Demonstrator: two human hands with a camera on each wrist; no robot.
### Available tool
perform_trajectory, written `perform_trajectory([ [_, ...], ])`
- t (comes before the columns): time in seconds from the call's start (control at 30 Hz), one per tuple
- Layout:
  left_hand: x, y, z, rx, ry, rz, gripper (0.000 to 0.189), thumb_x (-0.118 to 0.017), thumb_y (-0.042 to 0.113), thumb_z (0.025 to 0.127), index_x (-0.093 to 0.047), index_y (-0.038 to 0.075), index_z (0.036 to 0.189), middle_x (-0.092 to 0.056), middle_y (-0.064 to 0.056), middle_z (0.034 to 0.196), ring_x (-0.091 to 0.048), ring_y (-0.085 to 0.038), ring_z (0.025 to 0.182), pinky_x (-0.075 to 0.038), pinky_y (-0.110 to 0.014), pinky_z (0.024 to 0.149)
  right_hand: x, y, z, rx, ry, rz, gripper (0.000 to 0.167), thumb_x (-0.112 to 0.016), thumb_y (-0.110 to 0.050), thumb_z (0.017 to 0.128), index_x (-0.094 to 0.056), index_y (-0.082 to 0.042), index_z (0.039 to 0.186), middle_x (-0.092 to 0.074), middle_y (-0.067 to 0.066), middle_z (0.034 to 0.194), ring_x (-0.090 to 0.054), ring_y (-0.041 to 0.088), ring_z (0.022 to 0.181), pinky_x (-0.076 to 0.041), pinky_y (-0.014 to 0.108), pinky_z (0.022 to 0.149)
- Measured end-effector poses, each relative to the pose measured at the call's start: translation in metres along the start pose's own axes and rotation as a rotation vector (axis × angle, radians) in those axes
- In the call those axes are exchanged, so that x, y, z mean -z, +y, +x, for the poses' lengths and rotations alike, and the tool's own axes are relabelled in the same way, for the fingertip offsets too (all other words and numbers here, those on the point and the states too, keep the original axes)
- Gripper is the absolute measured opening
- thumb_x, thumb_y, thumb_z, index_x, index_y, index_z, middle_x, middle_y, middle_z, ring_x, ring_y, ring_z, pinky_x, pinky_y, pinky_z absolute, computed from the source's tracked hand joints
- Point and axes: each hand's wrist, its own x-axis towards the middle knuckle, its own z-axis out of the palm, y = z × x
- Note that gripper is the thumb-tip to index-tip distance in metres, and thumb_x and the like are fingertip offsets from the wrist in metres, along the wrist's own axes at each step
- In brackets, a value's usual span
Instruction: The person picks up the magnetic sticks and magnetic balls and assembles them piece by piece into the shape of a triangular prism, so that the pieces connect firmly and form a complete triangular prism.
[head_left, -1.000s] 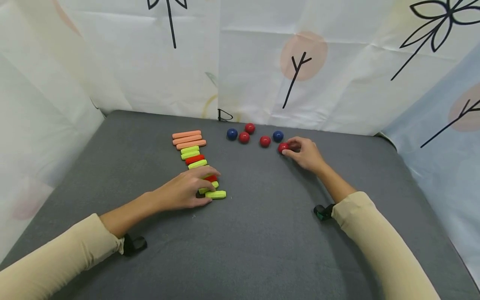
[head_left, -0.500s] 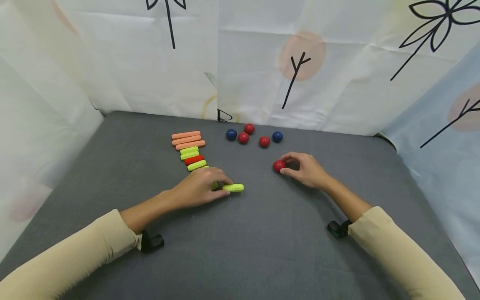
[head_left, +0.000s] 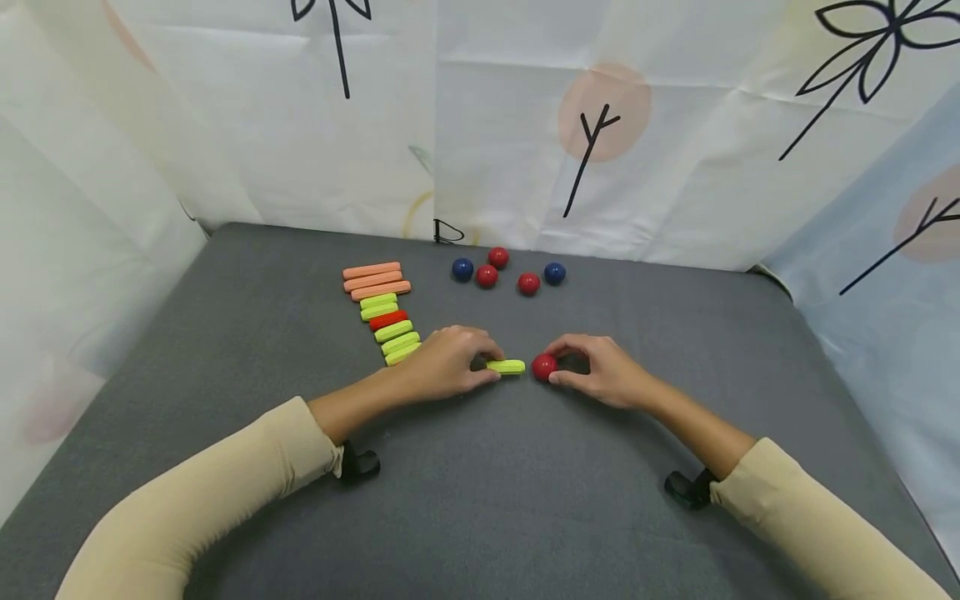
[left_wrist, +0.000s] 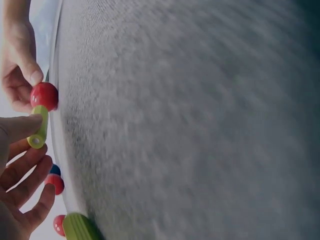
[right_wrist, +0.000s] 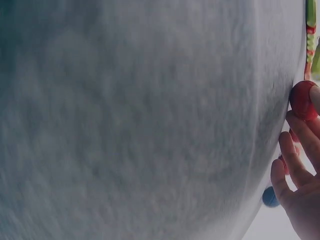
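Near the middle of the grey table, my left hand (head_left: 453, 364) pinches a yellow-green ridged stick (head_left: 508, 367) between thumb and fingers, its free end pointing right. Just right of that end, my right hand (head_left: 609, 371) pinches a red ball (head_left: 543, 367) between thumb and forefinger. A small gap parts stick and ball in the head view. In the left wrist view the stick (left_wrist: 39, 127) overlaps the ball (left_wrist: 44, 96). The right wrist view shows the red ball (right_wrist: 303, 100) low at the table surface, with the other fingers spread beside it.
Left of my left hand runs a slanting row of sticks: orange ones (head_left: 375, 281), a red one (head_left: 388, 319) and several yellow-green ones (head_left: 393, 331). At the back lie red balls (head_left: 528, 284) and blue balls (head_left: 462, 269). A patterned curtain (head_left: 495, 125) borders the table.
My left hand has taken the yellow-green stick from the row's near end and moved it right. My right hand has brought the red ball toward me and left, beside the stick.
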Motion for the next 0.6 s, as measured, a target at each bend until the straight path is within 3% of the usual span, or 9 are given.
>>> perform_trajectory([
  [0.37, -0.004, 0.004, 0.005, -0.011, -0.041, -0.050, 0.024, -0.076, 0.019, 0.089, -0.074, 0.010, 0.111, -0.071, 0.000, 0.103, -0.063, -0.012, 0.093, -0.051, -0.033, 0.086, -0.004, -0.008, -0.002, 0.004, -0.020, 0.026, 0.031, -0.077, -0.014, 0.088, -0.067, -0.007, 0.116, -0.071, 0.001, 0.109, -0.065, 0.016, 0.104, -0.050, 0.045, 0.095],
  [0.5, 0.002, -0.007, 0.010, -0.011, -0.049, -0.136, 0.025, -0.075, 0.021, 0.090, -0.074, 0.009, 0.112, -0.072, 0.001, 0.103, -0.064, -0.011, 0.094, -0.051, -0.030, 0.088, -0.002, -0.007, -0.002, -0.019, -0.021, 0.015, 0.032, -0.077, -0.015, 0.088, -0.067, -0.007, 0.117, -0.071, 0.001, 0.110, -0.065, 0.017, 0.104, -0.050, 0.047, 0.095],
  [0.6, 0.010, -0.020, 0.016, 0.010, 0.013, -0.216, 0.023, -0.073, 0.018, 0.092, -0.073, 0.005, 0.111, -0.072, 0.000, 0.102, -0.064, -0.012, 0.094, -0.053, -0.031, 0.087, 0.000, -0.006, -0.003, -0.038, -0.018, 0.010, 0.032, -0.077, -0.015, 0.088, -0.066, -0.007, 0.117, -0.071, 0.002, 0.111, -0.065, 0.018, 0.105, -0.050, 0.047, 0.095],
])
